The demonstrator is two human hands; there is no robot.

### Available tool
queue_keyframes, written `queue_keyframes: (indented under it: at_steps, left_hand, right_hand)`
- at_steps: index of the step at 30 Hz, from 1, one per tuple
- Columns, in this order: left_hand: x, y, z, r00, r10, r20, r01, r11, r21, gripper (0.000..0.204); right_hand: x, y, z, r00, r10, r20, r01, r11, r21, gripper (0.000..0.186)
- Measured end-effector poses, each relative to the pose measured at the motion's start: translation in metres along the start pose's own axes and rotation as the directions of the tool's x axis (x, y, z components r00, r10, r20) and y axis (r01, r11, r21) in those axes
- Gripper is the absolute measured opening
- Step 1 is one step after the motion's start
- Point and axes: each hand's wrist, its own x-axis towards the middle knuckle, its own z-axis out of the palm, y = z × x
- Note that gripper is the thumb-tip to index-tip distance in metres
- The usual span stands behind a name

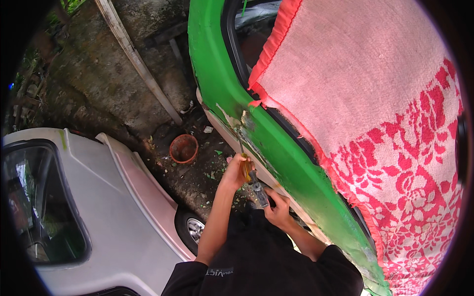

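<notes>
My left hand (236, 172) is closed around the yellow handle of a screwdriver (246, 166). Its thin shaft points up toward the green car body (281, 140), where paint or filler is chipped along the lower edge. Whether the tip touches the panel I cannot tell. In my right hand (278, 209), closed fingers grip a grey, block-like metal tool (258, 191) with a dark end. That dark end lies close to the back of the screwdriver handle; whether they touch is unclear.
A pink and red patterned towel (365, 98) covers the green car's window area. At left stands a silver car (113, 207) with its wheel (192, 227) near me. A terracotta pot (184, 149), paint flakes and a long wooden plank (140, 61) are on the ground between.
</notes>
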Motion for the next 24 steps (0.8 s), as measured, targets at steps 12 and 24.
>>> queue_keyframes:
  at_steps: [12, 24]
  left_hand:
    - [0.010, -0.025, 0.002, 0.979, 0.151, -0.139, -0.143, 0.988, 0.064, 0.024]
    - [0.000, -0.003, 0.006, 0.992, 0.107, -0.065, -0.094, 0.980, 0.174, 0.023]
  right_hand:
    - [-0.017, -0.004, 0.003, 0.996, 0.067, -0.059, -0.068, 0.997, -0.027, 0.022]
    - [-0.047, 0.005, 0.020, 0.998, 0.009, -0.065, -0.013, 0.998, -0.065, 0.024]
